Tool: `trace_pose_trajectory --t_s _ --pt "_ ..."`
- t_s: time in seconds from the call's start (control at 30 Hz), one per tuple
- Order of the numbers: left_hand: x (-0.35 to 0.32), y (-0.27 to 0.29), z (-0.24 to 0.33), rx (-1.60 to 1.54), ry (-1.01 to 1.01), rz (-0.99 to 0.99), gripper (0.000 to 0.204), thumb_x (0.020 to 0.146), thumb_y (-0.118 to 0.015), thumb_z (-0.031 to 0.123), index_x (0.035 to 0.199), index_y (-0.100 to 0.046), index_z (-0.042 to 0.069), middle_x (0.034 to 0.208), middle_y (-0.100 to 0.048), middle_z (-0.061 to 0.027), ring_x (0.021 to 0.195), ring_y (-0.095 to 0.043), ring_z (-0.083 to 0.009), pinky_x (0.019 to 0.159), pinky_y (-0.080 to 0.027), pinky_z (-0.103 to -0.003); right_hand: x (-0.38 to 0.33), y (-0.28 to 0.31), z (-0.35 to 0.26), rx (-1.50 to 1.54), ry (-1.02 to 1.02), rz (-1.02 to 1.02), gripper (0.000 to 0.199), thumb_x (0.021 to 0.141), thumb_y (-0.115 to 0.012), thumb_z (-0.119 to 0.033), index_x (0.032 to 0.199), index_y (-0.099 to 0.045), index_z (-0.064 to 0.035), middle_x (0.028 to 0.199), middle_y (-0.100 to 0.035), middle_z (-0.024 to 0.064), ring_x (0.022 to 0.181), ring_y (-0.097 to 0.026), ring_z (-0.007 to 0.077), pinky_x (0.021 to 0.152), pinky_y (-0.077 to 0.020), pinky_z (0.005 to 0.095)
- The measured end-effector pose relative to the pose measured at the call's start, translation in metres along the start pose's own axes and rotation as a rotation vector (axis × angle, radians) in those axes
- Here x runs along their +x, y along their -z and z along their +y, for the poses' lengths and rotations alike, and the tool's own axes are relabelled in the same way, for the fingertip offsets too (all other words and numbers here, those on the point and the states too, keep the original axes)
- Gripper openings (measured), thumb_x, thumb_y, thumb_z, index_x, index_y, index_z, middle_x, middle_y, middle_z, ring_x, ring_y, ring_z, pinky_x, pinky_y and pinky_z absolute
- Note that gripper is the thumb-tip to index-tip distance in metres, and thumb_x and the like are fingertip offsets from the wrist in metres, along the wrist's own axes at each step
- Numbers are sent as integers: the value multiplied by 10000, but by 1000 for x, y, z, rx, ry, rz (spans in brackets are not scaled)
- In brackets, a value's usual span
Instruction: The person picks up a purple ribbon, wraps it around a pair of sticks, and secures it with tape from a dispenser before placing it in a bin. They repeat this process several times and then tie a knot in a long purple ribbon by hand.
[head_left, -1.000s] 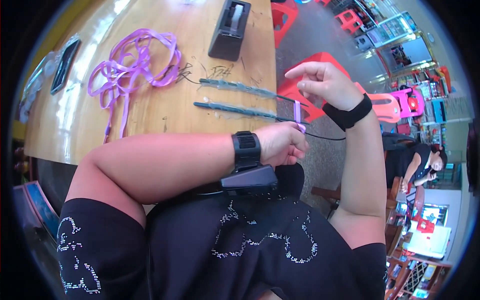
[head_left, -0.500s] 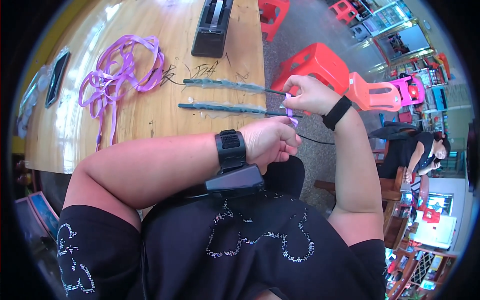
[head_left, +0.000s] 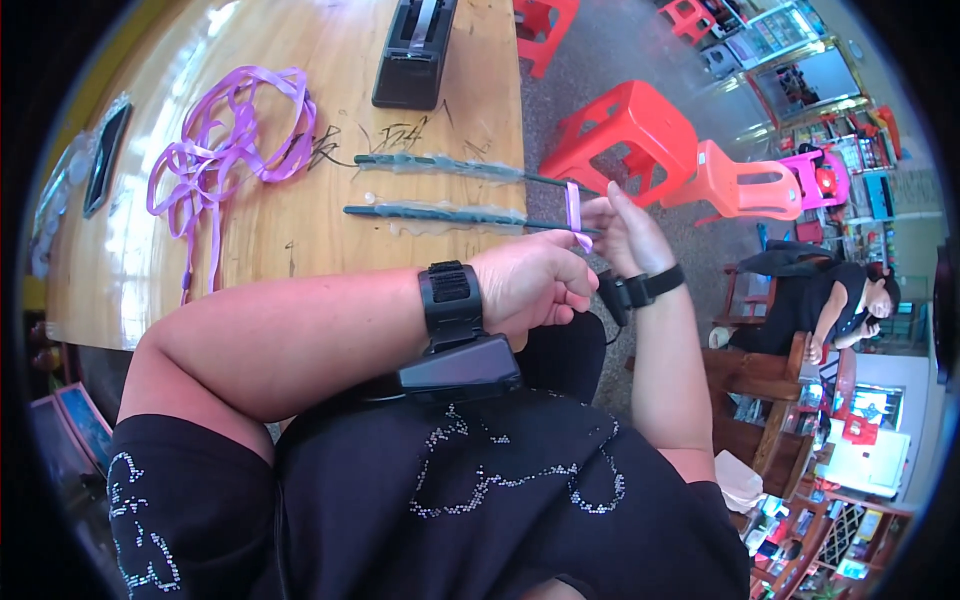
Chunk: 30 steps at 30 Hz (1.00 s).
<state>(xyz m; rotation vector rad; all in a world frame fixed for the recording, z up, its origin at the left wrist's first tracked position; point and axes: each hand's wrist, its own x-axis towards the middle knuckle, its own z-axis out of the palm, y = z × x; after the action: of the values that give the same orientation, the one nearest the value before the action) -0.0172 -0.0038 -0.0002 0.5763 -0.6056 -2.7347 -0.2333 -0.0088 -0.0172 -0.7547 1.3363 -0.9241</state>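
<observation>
Two thin dark green sticks lie side by side on the table, coated in lumpy clear glue-like material, their right ends jutting past its edge. A short lilac ribbon passes across both protruding ends. My left hand is closed below the nearer stick, pinching the ribbon's lower end between thumb and forefinger. To the right of the stick ends, my right hand is turned with its thumb raised and fingers apart; its fingertips are partly hidden behind the ribbon. A long tangled lilac ribbon lies further left.
A black tape dispenser stands at the table's far side, and a phone lies at the left. Beyond the table's right edge are a red stool and an orange chair. A person sits at the right.
My right hand has let go of the ribbon at the far stick, turned over and come down to the right of the stick ends. The left hand keeps its pinch.
</observation>
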Motion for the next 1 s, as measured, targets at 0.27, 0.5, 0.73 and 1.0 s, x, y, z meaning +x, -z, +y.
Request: trace_pose_trajectory --t_s 0.27,0.5,0.73,1.0 --pt "-4 3 1 2 -22 -60 353 780 -528 38 1108 -413 104 831 -554 1 683 -546 -104 612 -432 -233 9 -45 7 445 -53 -433 560 903 -423 -453 1038 -551 75 1028 -585 209 989 -571 299 890 -442 411" --pt "-3 1 0 4 -23 -54 355 786 -528 34 1117 -416 97 828 -553 2 694 -550 -104 617 -437 -232 15 -25 9 322 8 -389 319 881 -521 -291 858 -603 16 843 -614 133 805 -585 216 752 -474 338" --pt "-4 2 1 11 -25 -44 356 784 -526 23 1117 -412 79 828 -545 -10 689 -544 -108 614 -439 -228 -3 -29 -2 249 19 -224 195 846 -560 -178 891 -609 5 862 -625 107 791 -589 197 741 -468 326" --pt "-1 1 0 32 -27 -46 320 786 -527 24 1084 -419 68 823 -542 -6 686 -541 -102 614 -442 -228 8 -16 17 326 11 -218 175 835 -562 -150 926 -605 -8 878 -633 101 778 -605 203 693 -488 330"
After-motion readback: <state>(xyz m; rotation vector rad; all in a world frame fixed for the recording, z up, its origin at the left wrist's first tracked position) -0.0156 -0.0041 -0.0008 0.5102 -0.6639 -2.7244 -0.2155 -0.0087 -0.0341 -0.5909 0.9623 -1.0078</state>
